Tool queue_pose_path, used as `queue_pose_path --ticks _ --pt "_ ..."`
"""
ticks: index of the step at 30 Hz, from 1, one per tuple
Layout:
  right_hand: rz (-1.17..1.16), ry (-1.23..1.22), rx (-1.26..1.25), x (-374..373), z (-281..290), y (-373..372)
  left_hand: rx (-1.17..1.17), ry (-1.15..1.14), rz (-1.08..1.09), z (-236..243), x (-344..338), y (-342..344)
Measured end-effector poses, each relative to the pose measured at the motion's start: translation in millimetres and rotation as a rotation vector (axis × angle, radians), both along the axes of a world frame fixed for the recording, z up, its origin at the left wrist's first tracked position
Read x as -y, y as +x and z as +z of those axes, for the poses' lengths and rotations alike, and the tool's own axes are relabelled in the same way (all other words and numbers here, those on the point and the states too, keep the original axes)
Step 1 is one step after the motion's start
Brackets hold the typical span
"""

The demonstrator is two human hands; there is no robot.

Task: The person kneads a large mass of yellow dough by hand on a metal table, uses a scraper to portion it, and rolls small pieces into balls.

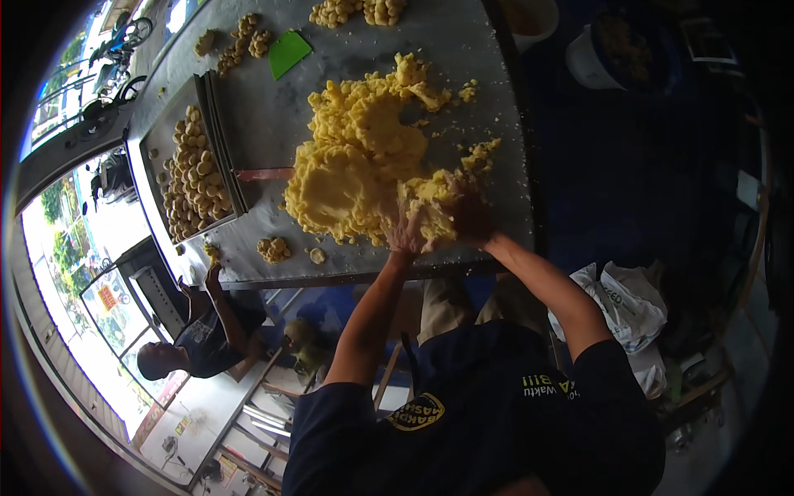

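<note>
Dough [356,165] yellow, crumbly, heaped; left hand [407,236], right hand [467,217] fingers dug in, gripping it.

A large mass of dough [364,165] is seen in bright, buttery yellow, spread over a dull grey metal table [265,107]. The small dough balls [194,174] on the grey tray [217,124] are coloured a paler tan-yellow. A flat scraper [289,52] is shown in vivid green — the only green on the table. The person's shirt [488,422] is dark navy, marked with a yellow emblem and yellow lettering.
</note>
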State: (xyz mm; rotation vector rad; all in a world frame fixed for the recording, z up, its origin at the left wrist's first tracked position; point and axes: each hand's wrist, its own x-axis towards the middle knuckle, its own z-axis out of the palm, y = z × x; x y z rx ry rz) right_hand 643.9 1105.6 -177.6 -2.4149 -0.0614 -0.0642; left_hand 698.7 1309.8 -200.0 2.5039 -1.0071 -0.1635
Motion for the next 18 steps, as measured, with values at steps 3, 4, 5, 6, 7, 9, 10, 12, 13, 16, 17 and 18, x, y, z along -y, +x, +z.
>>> queue_pose_path --ticks 3,4,5,6,7,9,10,12,13,16,17,18 --pt "-0.048 0.128 -0.026 1 -32 -2 0.053 -0.058 0.015 -4 18 14" --pt "-0.049 0.127 -0.017 3 -34 -2 0.04 -0.073 0.042 -2 23 17" --pt "-0.047 0.121 0.007 6 -33 6 0.053 -0.067 0.06 -2 26 23" --pt "-0.061 0.168 0.003 9 -29 13 -0.012 -0.092 0.096 3 33 29" --pt "-0.076 0.214 -0.003 11 -25 19 -0.078 -0.118 0.134 8 40 34" --pt "-0.093 0.221 -0.03 16 -24 29 -0.199 -0.191 0.219 7 52 45" --pt "-0.123 0.231 -0.069 17 -25 33 -0.15 -0.184 0.258 4 57 47" --pt "-0.178 0.246 -0.142 23 -15 48 -0.047 -0.172 0.342 2 69 56" --pt "-0.216 0.16 -0.195 23 -10 52 0.015 -0.203 0.342 -2 73 63" --pt "-0.285 0.382 -0.367 37 -12 65 -0.023 -0.222 0.44 -6 88 73" --pt "-0.28 0.431 -0.405 38 -3 75 0.019 -0.248 0.484 -8 90 75" --pt "-0.254 0.373 -0.457 38 -5 75 -0.023 -0.348 0.526 -14 92 80"
